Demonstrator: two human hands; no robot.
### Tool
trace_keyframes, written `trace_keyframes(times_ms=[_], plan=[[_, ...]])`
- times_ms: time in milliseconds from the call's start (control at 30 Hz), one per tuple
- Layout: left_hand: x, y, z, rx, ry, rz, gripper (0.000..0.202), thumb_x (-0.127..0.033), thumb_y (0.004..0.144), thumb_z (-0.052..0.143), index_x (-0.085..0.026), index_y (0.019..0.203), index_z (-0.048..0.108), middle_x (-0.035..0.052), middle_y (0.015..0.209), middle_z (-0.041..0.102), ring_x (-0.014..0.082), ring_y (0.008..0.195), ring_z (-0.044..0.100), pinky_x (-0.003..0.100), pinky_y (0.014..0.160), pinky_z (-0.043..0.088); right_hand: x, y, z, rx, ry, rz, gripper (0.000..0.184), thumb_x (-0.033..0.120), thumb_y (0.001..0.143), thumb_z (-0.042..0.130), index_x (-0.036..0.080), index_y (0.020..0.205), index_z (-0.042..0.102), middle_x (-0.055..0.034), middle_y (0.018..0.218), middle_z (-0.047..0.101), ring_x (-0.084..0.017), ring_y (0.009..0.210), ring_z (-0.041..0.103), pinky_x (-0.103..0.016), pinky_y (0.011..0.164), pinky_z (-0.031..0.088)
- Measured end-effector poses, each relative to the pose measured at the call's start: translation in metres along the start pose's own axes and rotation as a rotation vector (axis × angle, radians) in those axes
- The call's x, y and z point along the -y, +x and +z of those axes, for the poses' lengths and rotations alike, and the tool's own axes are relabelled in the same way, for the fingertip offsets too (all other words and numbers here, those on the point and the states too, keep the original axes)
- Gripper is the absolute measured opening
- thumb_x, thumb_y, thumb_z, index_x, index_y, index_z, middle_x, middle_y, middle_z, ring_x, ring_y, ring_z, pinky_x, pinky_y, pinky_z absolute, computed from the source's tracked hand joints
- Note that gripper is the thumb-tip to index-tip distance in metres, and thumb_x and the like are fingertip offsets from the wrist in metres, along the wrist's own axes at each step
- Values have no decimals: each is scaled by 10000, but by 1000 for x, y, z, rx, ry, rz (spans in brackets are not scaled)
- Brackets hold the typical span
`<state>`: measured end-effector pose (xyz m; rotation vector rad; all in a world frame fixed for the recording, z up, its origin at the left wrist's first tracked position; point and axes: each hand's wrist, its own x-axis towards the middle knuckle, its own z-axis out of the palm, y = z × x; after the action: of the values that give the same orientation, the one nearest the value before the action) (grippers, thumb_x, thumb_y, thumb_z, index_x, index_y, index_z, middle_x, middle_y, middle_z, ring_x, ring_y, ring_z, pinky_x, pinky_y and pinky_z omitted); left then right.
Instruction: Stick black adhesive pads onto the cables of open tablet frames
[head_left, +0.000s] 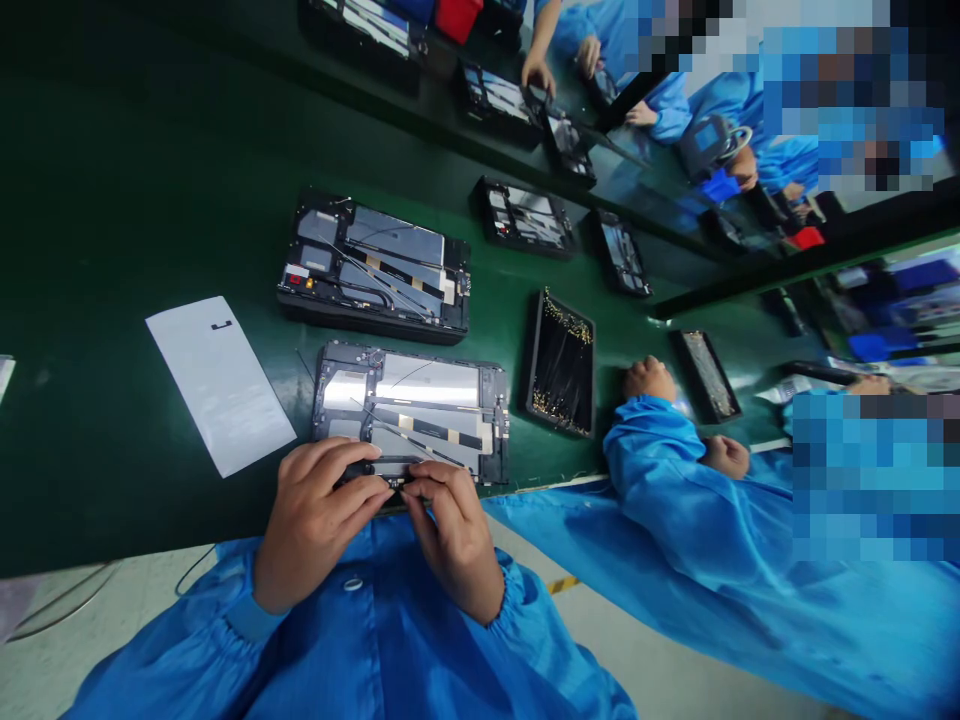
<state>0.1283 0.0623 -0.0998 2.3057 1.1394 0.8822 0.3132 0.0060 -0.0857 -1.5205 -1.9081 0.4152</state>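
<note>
An opened phone-like device [427, 380], with silver and grey plates and thin cables inside, lies at the table's front edge. My left hand [330, 490] rests over its near left side, thumb and fingers pressed together at the near edge. Close beside it, my right hand [450, 525] pinches at the same edge. What sits between the fingertips is too small to make out. Just behind lies a stack topped by a similar opened device [375, 265]. To the left is a white sheet [221, 385] with a small black strip on it.
A black tray [534, 350] of thin black cables with gold ends stands to the right. Farther right are a co-worker's hand [649, 378] and blue sleeve, beside a narrow tray [684, 350]. More opened devices [529, 215] lie behind, and other people work across the table.
</note>
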Motion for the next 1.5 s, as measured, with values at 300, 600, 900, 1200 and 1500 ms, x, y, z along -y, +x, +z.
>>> trace_keyframes(times_ms=[300, 600, 900, 1200, 1500], plan=[[0, 0, 0, -27, -8, 30, 63, -211, 934, 657, -253, 937, 704, 33, 1167, 707, 244, 1145, 599, 446, 976, 420, 1, 1, 0, 3, -9, -13, 194, 35, 966, 572, 159, 1113, 597, -123, 1112, 628, -210, 1088, 614, -363, 939, 552], [-1, -1, 0, -37, 21, 40, 70, -221, 940, 645, -261, 935, 702, 29, 1173, 710, 251, 1149, 605, 441, 976, 418, 1, 0, 0, 6, -19, -16, 215, 41, 976, 554, 171, 1135, 614, -124, 1121, 655, -215, 1094, 625, -379, 928, 575], [12, -9, -11, -22, -95, 36, 133, -231, 934, 660, -198, 1039, 585, 88, 1254, 647, 225, 1245, 557, 413, 1091, 427, -32, -17, 15, 5, -225, -367, 366, 201, 983, 613, 134, 1341, 594, -169, 1258, 628, -274, 1210, 598, -464, 1009, 568], [84, -11, -74, -153, 281, -191, 190, -285, 990, 540, -224, 1158, 607, 88, 1358, 635, 254, 1289, 575, 454, 1105, 432, 2, 46, -15, 199, -125, -378, 362, 240, 1018, 543, 176, 1374, 561, -157, 1281, 602, -275, 1182, 581, -441, 933, 547], [151, -4, -69, 32, 313, -389, 691, -404, 924, 606, -159, 1515, 346, 133, 1543, 481, 296, 1483, 378, 547, 1245, 259, 43, 242, 119, 609, -540, -647, 116, 205, 1006, 579, 137, 1002, 673, -101, 1034, 651, -216, 932, 576, -333, 823, 467]])
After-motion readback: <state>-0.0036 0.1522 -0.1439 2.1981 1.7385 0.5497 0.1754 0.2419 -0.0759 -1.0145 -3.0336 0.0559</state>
